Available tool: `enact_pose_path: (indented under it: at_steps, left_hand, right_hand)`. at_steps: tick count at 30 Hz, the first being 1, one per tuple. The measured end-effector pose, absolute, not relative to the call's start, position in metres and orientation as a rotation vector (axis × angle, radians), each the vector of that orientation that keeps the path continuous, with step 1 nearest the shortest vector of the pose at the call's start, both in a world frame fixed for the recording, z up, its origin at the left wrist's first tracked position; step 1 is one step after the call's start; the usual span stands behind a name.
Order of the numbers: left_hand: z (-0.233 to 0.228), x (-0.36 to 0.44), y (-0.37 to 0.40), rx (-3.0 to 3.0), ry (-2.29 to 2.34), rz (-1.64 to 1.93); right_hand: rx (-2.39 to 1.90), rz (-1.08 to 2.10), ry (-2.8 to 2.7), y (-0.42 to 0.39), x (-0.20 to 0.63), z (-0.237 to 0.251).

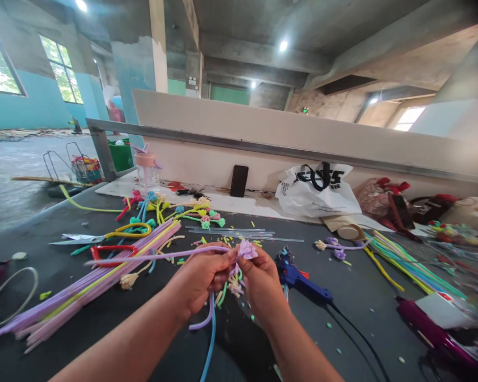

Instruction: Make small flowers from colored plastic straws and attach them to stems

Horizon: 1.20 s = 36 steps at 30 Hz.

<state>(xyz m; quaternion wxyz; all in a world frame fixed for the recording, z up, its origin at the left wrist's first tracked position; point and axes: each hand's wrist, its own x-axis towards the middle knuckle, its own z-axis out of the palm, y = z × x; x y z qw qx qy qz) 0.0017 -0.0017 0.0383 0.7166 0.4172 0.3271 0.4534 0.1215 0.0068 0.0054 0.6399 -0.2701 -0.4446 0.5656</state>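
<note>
Fingers of right hand (263,281) and left hand (201,276) half-hide purple flower (247,248).

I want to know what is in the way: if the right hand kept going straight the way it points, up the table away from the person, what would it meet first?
Probably the clear sticks lying flat across the dark table, just beyond the right hand and its lilac flower. Depth is hard to judge here.

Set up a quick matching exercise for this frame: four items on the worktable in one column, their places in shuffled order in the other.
Things:
1. purple straw flower
2. glue gun
3. scissors
4. phone

Places:
A. leaning upright against the white back panel
B. lying flat, left of the left hand
C. just right of the right hand
D. between both hands' fingertips

Pairs: 1-D, 2-C, 3-B, 4-A
</note>
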Motion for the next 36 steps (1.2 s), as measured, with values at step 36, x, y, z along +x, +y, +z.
enact_pose_path:
  at_steps: [36]
  left_hand:
    - [0.035,-0.025,0.016,2.621,0.874,1.039]
  right_hand:
    - [-1.075,1.518,-1.238,0.010,0.142,0.027]
